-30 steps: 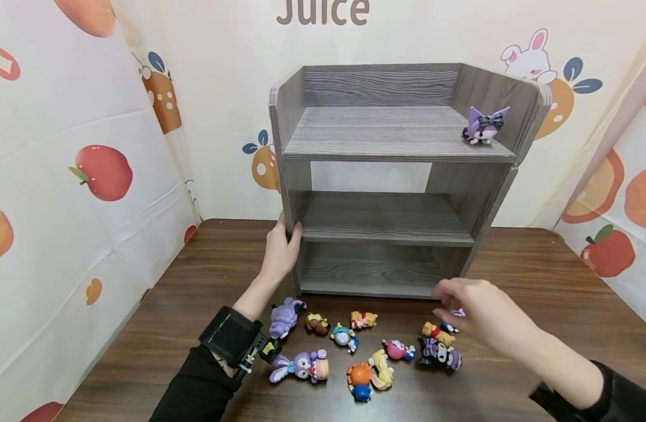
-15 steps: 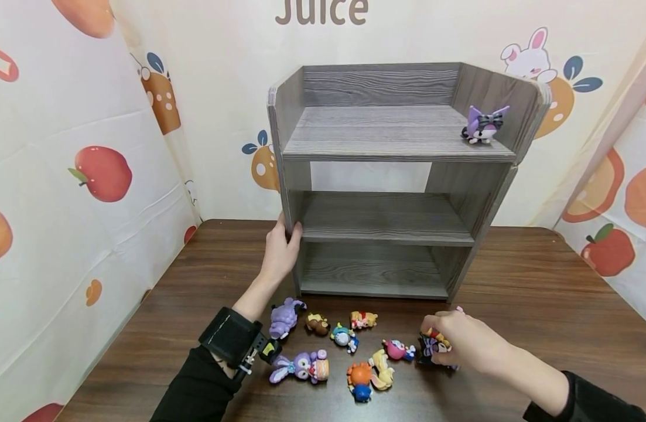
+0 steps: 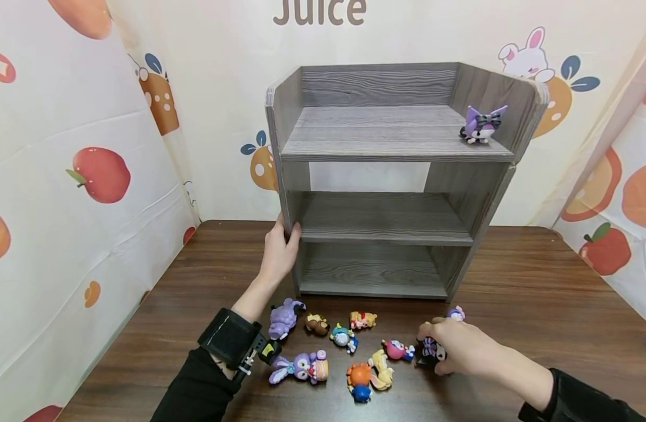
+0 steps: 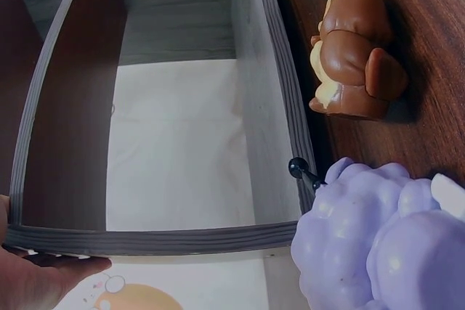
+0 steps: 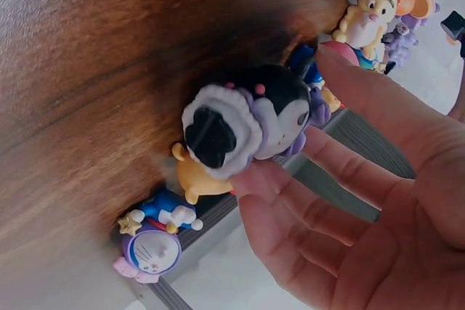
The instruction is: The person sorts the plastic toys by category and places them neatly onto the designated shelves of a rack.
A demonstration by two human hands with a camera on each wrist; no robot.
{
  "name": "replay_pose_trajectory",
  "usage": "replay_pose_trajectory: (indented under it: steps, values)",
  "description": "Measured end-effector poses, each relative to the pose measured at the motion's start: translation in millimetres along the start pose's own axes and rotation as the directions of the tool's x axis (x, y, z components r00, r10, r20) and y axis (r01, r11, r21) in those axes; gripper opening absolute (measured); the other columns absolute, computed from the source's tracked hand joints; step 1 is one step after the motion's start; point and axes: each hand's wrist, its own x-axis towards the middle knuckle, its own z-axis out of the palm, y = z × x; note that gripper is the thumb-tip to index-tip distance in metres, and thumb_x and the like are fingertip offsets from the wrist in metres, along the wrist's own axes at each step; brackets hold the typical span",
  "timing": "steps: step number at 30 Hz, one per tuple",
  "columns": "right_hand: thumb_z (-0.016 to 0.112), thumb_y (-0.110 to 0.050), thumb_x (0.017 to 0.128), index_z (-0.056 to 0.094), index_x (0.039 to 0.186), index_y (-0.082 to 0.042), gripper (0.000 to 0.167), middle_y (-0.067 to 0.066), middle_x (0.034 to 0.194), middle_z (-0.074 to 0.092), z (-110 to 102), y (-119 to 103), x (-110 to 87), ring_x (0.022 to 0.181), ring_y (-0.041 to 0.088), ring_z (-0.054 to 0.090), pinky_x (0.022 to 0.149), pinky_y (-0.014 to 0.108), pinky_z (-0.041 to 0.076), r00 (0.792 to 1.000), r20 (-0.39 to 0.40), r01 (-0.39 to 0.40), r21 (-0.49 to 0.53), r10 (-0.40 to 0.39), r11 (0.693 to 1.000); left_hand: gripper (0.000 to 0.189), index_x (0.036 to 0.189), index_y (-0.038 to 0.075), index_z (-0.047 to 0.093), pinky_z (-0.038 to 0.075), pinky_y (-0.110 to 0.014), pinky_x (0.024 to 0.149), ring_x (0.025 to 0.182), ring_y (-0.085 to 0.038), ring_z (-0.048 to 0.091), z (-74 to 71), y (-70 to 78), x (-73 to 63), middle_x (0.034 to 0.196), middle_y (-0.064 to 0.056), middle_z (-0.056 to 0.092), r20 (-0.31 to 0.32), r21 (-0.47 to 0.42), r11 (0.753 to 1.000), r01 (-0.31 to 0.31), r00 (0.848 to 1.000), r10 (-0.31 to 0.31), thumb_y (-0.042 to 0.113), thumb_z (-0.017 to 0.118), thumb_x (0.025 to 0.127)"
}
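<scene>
In the head view my left hand [image 3: 279, 251] holds the left side panel of a grey wood-grain shelf [image 3: 380, 239], thumb on its front edge and fingers on the outside. My right hand [image 3: 460, 346] is at the right end of the toy figurines, over a black and purple figurine [image 3: 431, 350]. In the right wrist view this figurine [image 5: 247, 117] lies between thumb and fingers, fingertips right at its side and the thumb a little apart. A yellow bear figurine [image 5: 200, 179] lies close beside it, partly hidden. A purple figurine [image 3: 456, 313] shows behind the right hand.
Several figurines lie before the shelf: a purple rabbit [image 3: 301, 367], a lilac one [image 3: 284, 318], a brown one [image 3: 317, 324], an orange and blue one [image 3: 359, 381], a yellow one [image 3: 382, 370]. A purple-eared figurine [image 3: 481, 126] stands on the shelf's top right.
My right hand has moved left and down, from above the purple figurine to the black and purple one. The left hand keeps its hold on the shelf.
</scene>
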Motion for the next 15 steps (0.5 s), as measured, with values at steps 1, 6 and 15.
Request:
replay_pose_trajectory:
  steps: [1, 6, 15]
  values:
    - [0.082, -0.016, 0.051, 0.061, 0.088, -0.012, 0.042, -0.002, 0.084, 0.056, 0.6, -0.1, 0.4, 0.071, 0.013, 0.055, 0.053, 0.034, 0.045, 1.0, 0.001, -0.001, -0.002, 0.001, 1.0, 0.027, 0.113, -0.007, 0.047, 0.039, -0.033, 0.056, 0.059, -0.021, 0.045, 0.1, 0.0, -0.1, 0.069, -0.011, 0.049, 0.001, 0.0, 1.0, 0.001, 1.0, -0.001, 0.007, 0.043, 0.09]
    - [0.081, -0.01, 0.051, 0.063, 0.086, -0.014, 0.039, -0.002, 0.082, 0.056, 3.9, 0.1, 2.6, 0.072, 0.014, 0.055, 0.053, 0.034, 0.045, 1.0, 0.003, 0.017, -0.017, -0.017, 1.0, 0.023, 0.108, -0.007, 0.048, 0.036, -0.032, 0.053, 0.056, -0.02, 0.043, 0.0, -0.1, -0.4, 0.065, -0.009, 0.045, 0.003, 0.001, 1.0, 0.0, 1.0, 0.0, 0.007, 0.043, 0.09]
    - [0.079, -0.003, 0.052, 0.062, 0.079, -0.011, 0.033, -0.001, 0.078, 0.058, 5.1, 4.9, 3.6, 0.073, 0.012, 0.055, 0.059, 0.028, 0.046, 0.991, -0.059, 0.12, -0.003, -0.12, 0.993, 0.024, 0.109, -0.006, 0.048, 0.04, -0.036, 0.06, 0.063, -0.023, 0.047, 0.2, -1.0, 0.2, 0.071, -0.013, 0.05, 0.001, 0.006, 1.0, 0.0, 1.0, 0.0, 0.007, 0.043, 0.09]
